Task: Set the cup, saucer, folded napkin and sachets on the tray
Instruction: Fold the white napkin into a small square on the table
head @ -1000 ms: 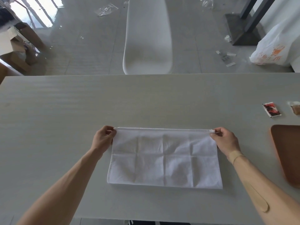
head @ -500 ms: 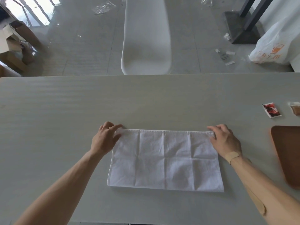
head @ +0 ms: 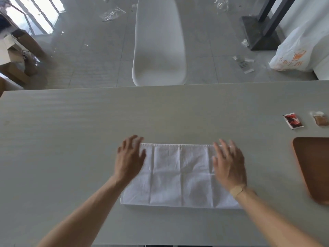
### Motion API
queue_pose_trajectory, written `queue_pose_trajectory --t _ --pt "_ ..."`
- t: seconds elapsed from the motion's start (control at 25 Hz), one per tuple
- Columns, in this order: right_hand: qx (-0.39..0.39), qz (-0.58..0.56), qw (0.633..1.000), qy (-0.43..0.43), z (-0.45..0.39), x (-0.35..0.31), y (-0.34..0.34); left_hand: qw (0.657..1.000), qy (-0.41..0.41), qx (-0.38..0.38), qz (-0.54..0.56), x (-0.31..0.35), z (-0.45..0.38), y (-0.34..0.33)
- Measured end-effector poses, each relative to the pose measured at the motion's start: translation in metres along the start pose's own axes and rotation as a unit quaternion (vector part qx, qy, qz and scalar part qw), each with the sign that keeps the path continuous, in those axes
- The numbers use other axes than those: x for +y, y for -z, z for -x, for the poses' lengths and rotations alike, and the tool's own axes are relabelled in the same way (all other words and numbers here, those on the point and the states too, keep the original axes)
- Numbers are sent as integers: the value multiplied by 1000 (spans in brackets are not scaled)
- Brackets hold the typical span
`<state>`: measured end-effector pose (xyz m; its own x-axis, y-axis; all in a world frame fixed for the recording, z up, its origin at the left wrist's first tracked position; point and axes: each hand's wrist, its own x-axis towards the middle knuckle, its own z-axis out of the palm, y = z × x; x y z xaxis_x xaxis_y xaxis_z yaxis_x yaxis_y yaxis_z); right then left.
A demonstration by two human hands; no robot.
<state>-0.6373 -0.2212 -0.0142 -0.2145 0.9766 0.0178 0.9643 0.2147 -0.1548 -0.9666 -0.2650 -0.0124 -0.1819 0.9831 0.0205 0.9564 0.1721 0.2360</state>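
A white napkin (head: 179, 175), folded in half into a wide rectangle, lies flat on the grey table (head: 71, 131) in front of me. My left hand (head: 129, 157) is spread flat over its left end, fingers apart. My right hand (head: 228, 162) is spread over its right end, also holding nothing. Both hands are motion-blurred. A brown tray (head: 315, 168) lies at the right edge, partly cut off. Beyond it lie a red sachet (head: 293, 120) and a brown sachet (head: 321, 119). No cup or saucer is in view.
A white chair (head: 158, 41) stands pushed against the table's far edge. On the floor beyond are a white plastic bag (head: 293, 52), cardboard boxes (head: 16, 56) at the left, scraps of plastic wrap and a dark metal stand (head: 261, 31).
Both hands let go of the napkin's far corners, which they were pinching. They now lie open and flat on the napkin's two ends, moved slightly inward.
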Motion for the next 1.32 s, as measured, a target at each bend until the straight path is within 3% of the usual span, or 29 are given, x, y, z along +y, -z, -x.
queue_pose_trajectory --t 0.08,0.16,0.28,0.44,0.6,0.72,0.84,0.96,1.04,1.16,1.32 --pt "-24 -32 998 51 33 -47 -13 993 -113 0 44 54 40 -22" --pt "-75 -42 994 66 63 -79 -30 986 -152 -56 44 94 82 -51" --pt "-131 -7 991 21 86 -73 -52 989 -119 -80 25 95 107 -74" --pt "-104 20 993 -55 98 -24 -51 993 -57 -95 -34 28 111 -66" --pt "-123 3 986 -109 105 8 -38 991 -12 -112 -71 -30 118 -47" --pt "-97 -7 990 -99 90 -6 -35 994 -2 -96 -58 -6 107 -48" --pt "-66 -38 997 -13 39 -44 -41 993 -96 -72 5 60 61 -61" --pt "-93 -31 994 50 7 -66 -57 984 -141 -103 22 106 27 -77" --pt "-89 -5 996 29 9 -42 -63 984 -140 -106 0 89 25 -84" --pt "-53 6 998 -45 19 8 -60 994 -72 -68 -47 23 25 -73" --pt "-66 3 996 -67 20 18 -58 995 -24 -82 -55 -14 22 -64"
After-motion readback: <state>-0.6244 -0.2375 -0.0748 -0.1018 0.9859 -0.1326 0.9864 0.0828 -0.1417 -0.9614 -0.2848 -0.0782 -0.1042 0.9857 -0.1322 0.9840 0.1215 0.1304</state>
